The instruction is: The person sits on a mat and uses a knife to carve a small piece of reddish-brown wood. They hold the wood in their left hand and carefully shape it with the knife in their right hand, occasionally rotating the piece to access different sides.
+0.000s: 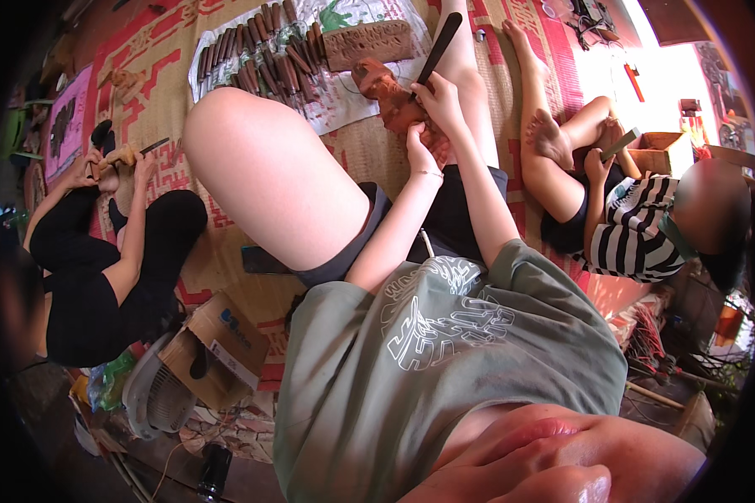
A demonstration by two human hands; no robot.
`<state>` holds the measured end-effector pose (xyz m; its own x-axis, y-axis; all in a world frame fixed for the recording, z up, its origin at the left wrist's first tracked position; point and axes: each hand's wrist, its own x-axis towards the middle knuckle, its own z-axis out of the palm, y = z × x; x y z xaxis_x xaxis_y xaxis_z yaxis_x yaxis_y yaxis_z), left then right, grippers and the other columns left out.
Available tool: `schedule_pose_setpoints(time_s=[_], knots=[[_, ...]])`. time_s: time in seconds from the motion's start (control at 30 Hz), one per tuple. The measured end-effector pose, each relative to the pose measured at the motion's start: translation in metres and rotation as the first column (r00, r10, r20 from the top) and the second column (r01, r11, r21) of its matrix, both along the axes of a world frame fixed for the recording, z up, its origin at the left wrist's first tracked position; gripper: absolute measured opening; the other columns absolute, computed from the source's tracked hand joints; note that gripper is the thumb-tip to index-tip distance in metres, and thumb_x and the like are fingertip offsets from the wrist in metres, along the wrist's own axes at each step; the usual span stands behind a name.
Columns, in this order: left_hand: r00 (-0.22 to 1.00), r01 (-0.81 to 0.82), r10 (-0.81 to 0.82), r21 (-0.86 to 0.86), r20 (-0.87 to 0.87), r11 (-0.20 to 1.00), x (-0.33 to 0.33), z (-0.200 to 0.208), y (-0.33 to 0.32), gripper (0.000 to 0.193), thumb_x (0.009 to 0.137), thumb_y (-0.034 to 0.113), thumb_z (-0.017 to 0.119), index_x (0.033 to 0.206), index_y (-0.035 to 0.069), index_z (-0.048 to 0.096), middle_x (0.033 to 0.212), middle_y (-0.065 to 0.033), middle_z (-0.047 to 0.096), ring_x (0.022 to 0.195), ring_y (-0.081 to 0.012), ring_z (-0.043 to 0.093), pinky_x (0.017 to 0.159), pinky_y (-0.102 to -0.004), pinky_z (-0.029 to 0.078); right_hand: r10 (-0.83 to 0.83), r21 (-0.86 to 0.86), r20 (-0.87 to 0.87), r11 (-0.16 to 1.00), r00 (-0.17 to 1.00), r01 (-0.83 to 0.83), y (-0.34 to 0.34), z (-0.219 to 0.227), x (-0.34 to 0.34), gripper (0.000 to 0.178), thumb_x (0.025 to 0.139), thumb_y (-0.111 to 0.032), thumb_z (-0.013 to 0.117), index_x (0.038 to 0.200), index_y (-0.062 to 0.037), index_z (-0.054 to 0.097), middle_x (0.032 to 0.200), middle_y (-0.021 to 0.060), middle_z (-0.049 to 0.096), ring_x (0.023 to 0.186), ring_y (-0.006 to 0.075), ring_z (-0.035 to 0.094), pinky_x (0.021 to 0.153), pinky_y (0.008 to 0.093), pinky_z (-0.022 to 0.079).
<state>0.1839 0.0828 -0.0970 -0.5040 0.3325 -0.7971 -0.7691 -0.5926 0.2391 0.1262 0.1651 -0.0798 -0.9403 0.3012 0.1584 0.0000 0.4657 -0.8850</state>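
Observation:
I sit on a woven mat [369, 155] with my left knee raised. A reddish-brown wooden carving [382, 84] rests against my leg. My left hand [418, 142], a thin bracelet on its wrist, grips the carving's lower end. Just above it, my right hand [439, 96] is closed round a dark-handled chisel [441, 40]. The chisel's handle points up and away, and its tip meets the carving near my fingers. The blade itself is hidden by my hand.
Several chisels [260, 59] and a carved wooden block [365, 42] lie on a white sheet ahead. A person in black [117, 277] carves at left; a person in a striped shirt [637, 230] sits right. A cardboard box [222, 344], a fan [155, 394] and a phone [260, 261] lie nearby.

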Motion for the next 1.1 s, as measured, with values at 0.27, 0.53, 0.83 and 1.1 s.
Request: schedule_pose_setpoints(time_s=[0.27,0.53,0.83,1.1], knots=[[0.997,-0.074,0.076,0.081,-0.023,0.994,0.002,0.006,0.002,0.033,0.078,0.046,0.049,0.077,0.015,0.059,0.062,0.0021,0.057,0.05,-0.0098,0.053,0.042,-0.0194,0.039,-0.002,0.106,-0.043,0.994,0.999,0.006,-0.003,-0.001,0.011,0.017,0.079,-0.011,0.064,0.081,0.0031,0.055,0.067,0.0162,0.057,0.058,0.0214,0.055,0.057,0.0325,0.044],[0.997,-0.043,0.047,0.069,-0.056,0.997,0.001,-0.003,0.002,0.03,0.078,0.045,0.05,0.071,0.017,0.056,0.058,0.004,0.054,0.043,-0.0075,0.048,0.037,-0.0169,0.035,-0.074,0.057,-0.054,0.995,0.996,0.077,-0.005,-0.006,0.017,0.015,0.078,-0.01,0.064,0.078,0.0025,0.055,0.066,0.0153,0.057,0.057,0.0224,0.055,0.055,0.0322,0.044],[0.997,-0.061,0.063,0.053,-0.034,0.997,-0.001,-0.002,0.002,0.034,0.076,0.048,0.05,0.071,0.015,0.053,0.059,0.0003,0.055,0.044,-0.01,0.049,0.039,-0.0186,0.037,-0.249,-0.238,-0.193,0.95,0.949,0.201,-0.003,-0.019,0.017,0.01,0.08,-0.008,0.064,0.086,0.0005,0.062,0.067,0.0037,0.059,0.058,0.0085,0.051,0.053,0.0239,0.042],[0.986,-0.167,0.167,0.124,0.01,0.978,-0.016,0.012,-0.011,0.049,0.073,0.054,0.047,0.08,0.006,0.055,0.065,-0.0072,0.055,0.055,-0.0166,0.052,0.049,-0.0258,0.041,-0.361,-0.53,-0.086,0.806,0.928,0.265,0.015,-0.023,0.029,0.014,0.084,-0.015,0.064,0.086,-0.0008,0.063,0.071,-0.0007,0.059,0.061,0.0045,0.05,0.053,0.0181,0.039]])
